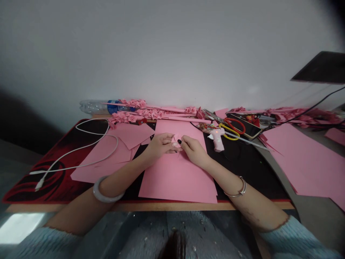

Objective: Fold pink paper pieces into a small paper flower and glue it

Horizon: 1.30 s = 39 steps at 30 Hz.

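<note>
Between my two hands is a small folded piece of pink paper [176, 138], pinched by the fingers of both. My left hand [161, 145] grips it from the left, with the thumb in front. From the right, my right hand [192, 148] holds its edge, a dark thumbnail showing on it. The exact shape of the folded piece is partly hidden by the fingers. Below both hands lie large pink sheets [178, 180]. A pink glue gun [217, 139] with a small orange light rests to the right of my right hand.
Scissors with red and yellow handles [229, 133] lie behind the glue gun. Pink paper flowers on stems [153, 114] line the wall, near a plastic bottle [94, 107]. A white cable [78, 166] loops over pink sheets on the left. More pink sheets [309, 162] lie at right.
</note>
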Tool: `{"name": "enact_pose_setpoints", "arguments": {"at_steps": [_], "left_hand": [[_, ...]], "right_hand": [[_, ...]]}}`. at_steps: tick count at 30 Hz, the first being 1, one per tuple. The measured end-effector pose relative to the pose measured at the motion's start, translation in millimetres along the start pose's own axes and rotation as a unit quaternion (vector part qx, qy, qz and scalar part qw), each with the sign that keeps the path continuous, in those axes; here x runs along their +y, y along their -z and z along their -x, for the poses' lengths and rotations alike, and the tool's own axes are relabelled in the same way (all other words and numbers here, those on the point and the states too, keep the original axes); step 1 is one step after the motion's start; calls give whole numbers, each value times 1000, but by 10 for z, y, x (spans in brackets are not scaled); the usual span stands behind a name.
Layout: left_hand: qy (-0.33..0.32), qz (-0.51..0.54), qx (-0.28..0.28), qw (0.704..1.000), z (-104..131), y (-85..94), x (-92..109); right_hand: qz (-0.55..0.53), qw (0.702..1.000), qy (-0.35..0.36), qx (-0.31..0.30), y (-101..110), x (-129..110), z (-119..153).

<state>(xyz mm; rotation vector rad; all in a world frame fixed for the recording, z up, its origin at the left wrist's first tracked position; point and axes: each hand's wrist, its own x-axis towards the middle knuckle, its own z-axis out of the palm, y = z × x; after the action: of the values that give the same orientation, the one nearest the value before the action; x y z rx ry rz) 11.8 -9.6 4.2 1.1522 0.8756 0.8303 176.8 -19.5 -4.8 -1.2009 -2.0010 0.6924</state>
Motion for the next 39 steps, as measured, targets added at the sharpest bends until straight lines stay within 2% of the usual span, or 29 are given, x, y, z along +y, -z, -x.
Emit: {"name": "enact_pose_setpoints", "arguments": {"at_steps": [9, 16, 21, 30, 34, 39], "left_hand": [[-15, -2, -10, 1000, 5, -10, 31], [32, 37, -13, 999, 0, 35, -32], [29, 76, 8, 997, -10, 28, -21], [9, 111, 24, 993, -50, 65, -54], [-5, 99, 43, 994, -59, 78, -75], [-28, 62, 32, 997, -48, 57, -70]], "right_hand": [[1, 999, -23, 47, 18, -12, -6], [-44, 992, -50, 107, 33, 23, 2], [-106, 988, -49, 104, 6, -7, 3], [-96, 990, -11, 101, -5, 33, -3], [-109, 990, 8, 88, -19, 37, 2], [-100, 990, 22, 94, -19, 57, 2]]}}
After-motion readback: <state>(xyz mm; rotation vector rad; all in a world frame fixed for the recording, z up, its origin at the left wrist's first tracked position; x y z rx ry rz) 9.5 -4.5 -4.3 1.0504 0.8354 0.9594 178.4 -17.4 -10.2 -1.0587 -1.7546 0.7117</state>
